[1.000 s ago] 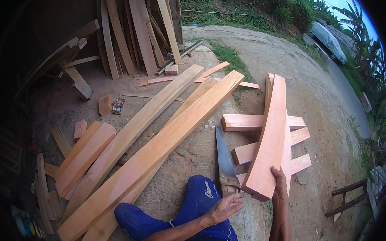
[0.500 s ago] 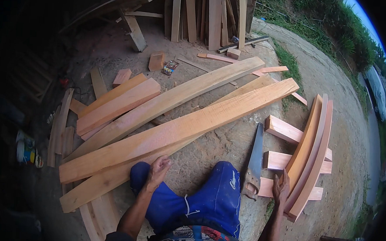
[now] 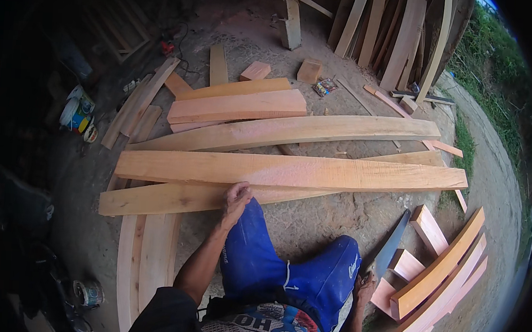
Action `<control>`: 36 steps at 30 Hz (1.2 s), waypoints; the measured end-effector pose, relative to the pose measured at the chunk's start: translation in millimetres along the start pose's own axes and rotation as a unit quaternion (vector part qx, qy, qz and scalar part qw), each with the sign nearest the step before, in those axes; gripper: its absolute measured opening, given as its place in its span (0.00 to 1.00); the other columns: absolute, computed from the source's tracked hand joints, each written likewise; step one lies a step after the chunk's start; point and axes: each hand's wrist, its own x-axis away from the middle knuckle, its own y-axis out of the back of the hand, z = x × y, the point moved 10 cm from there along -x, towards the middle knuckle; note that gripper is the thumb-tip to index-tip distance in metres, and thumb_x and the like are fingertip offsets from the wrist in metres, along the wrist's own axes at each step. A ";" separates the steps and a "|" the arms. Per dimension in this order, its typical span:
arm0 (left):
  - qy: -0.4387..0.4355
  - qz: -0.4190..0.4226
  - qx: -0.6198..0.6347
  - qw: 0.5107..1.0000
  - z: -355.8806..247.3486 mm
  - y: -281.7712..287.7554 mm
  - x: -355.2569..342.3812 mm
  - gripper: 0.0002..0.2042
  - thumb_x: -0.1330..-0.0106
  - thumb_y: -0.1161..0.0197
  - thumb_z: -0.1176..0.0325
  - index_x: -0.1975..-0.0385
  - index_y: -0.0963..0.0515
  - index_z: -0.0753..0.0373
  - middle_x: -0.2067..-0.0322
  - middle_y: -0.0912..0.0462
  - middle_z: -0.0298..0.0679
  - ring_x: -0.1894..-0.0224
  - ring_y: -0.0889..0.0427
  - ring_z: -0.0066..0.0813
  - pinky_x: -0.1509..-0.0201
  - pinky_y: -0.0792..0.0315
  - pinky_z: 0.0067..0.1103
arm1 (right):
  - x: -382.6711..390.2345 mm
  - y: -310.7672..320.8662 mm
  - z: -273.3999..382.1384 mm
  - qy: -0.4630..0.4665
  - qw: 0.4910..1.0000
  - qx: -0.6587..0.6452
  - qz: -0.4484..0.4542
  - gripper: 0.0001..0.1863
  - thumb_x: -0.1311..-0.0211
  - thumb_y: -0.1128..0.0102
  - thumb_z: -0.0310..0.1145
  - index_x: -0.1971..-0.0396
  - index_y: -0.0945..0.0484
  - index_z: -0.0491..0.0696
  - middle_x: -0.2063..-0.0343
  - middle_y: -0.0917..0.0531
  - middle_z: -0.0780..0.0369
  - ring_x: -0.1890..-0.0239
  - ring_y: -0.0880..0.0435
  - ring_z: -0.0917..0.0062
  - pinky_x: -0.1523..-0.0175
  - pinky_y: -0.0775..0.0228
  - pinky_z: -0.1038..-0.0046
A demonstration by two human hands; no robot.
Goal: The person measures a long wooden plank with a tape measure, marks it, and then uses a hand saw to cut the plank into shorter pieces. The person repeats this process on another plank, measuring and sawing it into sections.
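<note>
Far left, on the dirt floor (image 3: pixel 335 218): paint cans (image 3: pixel 79 111) near the shed's dark edge; curved planks (image 3: pixel 146 262) lying flat beside the left forearm.
Left hand (image 3: pixel 236 199): fingers curled down onto the edge of a long plank (image 3: pixel 216 197), touching it; whether truly gripped, cannot tell.
Just beyond: broader long board (image 3: pixel 290 171) lying flat across the ground, another bowed board (image 3: pixel 292 131) behind, shorter boards (image 3: pixel 239 104) farther back.
Centre: knees in blue trousers (image 3: pixel 284 269).
Right hand (image 3: pixel 366 287): closed on the handle of a handsaw (image 3: pixel 389 247), blade lying on the ground.
Far right: stack of curved reddish pieces (image 3: pixel 438 271) on short blocks.
</note>
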 end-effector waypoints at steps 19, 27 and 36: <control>-0.158 -0.024 -0.199 0.967 -24.6 -0.9 -79.1 0.15 0.29 0.31 0.57 0.53 0.14 0.62 0.56 0.10 0.48 0.52 0.11 0.44 0.46 0.18 0.33 | 36.4 -6.5 -26.9 0.079 0.993 0.072 0.041 0.44 0.35 0.38 0.41 0.20 0.42 0.49 0.62 0.13 0.42 0.62 0.13 0.48 0.53 0.23 0.50; -0.108 0.033 -0.590 0.799 -43.8 85.3 -177.0 0.24 0.27 0.40 0.44 0.53 0.12 0.60 0.51 0.11 0.50 0.42 0.18 0.54 0.30 0.33 0.48 | 48.7 2.3 -17.0 0.069 0.992 0.078 0.073 0.44 0.34 0.38 0.41 0.21 0.44 0.46 0.62 0.12 0.45 0.58 0.12 0.50 0.51 0.22 0.50; -0.189 -0.038 -0.633 0.749 -39.1 91.6 -133.7 0.21 0.22 0.45 0.47 0.53 0.17 0.61 0.49 0.16 0.48 0.39 0.23 0.52 0.28 0.39 0.49 | 29.0 26.9 21.2 -0.026 0.997 0.021 -0.069 0.30 0.33 0.37 0.39 0.32 0.24 0.49 0.58 0.21 0.49 0.55 0.19 0.50 0.49 0.27 0.51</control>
